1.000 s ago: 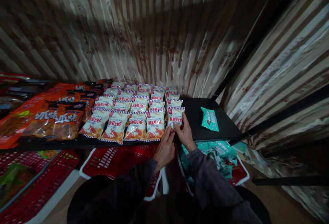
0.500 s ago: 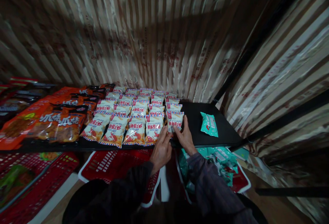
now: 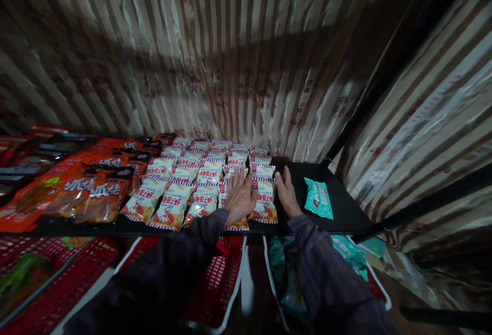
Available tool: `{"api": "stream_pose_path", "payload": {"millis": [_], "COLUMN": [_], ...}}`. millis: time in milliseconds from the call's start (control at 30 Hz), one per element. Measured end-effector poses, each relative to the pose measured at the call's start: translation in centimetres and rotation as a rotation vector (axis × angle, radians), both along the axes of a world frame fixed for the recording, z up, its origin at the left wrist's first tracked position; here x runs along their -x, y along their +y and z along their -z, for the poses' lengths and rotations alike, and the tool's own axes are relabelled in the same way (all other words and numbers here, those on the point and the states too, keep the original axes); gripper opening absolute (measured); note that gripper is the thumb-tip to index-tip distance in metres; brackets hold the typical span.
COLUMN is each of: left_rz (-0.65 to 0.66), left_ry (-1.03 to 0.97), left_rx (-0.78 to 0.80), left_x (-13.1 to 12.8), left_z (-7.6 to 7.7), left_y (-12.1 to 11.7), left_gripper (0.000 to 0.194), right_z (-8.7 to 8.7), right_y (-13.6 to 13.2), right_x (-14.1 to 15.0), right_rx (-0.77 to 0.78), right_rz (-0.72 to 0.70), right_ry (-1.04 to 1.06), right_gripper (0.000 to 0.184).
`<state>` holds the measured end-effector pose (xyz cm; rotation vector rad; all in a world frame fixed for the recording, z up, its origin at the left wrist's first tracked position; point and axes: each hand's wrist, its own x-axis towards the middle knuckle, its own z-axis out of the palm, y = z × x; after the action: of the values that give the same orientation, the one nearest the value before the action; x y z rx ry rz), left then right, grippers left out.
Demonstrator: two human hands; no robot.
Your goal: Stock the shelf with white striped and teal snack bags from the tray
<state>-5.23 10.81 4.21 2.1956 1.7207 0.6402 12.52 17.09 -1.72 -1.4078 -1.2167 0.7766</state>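
Rows of small white snack bags with red lettering lie on the black shelf. My left hand rests flat over the bags near the right end of the rows, fingers stretched forward, partly covering a front bag. Just right of the last column, my right hand stands on edge with its fingers extended, beside the front right snack bag. Neither hand grips anything. A single teal snack bag lies apart on the shelf, to the right of my right hand.
Orange snack packs fill the shelf's left part. Below the front edge stand a red basket, another red basket at left, and one holding teal bags. Striped curtains hang behind; a black post stands right.
Both hands have come off the front right white bag. My left hand has moved forward and left onto the neighbouring bags; my right hand has shifted slightly right. The view has tilted slightly.
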Motion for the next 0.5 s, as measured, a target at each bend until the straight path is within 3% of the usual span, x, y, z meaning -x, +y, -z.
{"api": "stream_pose_path", "payload": {"millis": [100,200,500], "left_rz": [-0.01,-0.031,-0.154], "left_ry": [-0.001,-0.035,0.155], "left_rx": [0.107,0.111,-0.026], "left_x": [-0.4,-1.3,-1.3], "left_z": [-1.2,-1.7,-0.1], "left_y": [2.4,4.7,9.3], "left_gripper": [0.063,0.063,0.058], "right_z": [0.3,0.5,0.5], "right_y": [2.2,4.1,7.3], "right_x": [-0.5,-0.7,0.2], "right_rx": [0.027,0.021,-0.017], "right_rz": [0.029,0.024,-0.109], "right_ry": [0.113,0.171,0.317], "right_gripper": [0.086,0.081,0.057]}}
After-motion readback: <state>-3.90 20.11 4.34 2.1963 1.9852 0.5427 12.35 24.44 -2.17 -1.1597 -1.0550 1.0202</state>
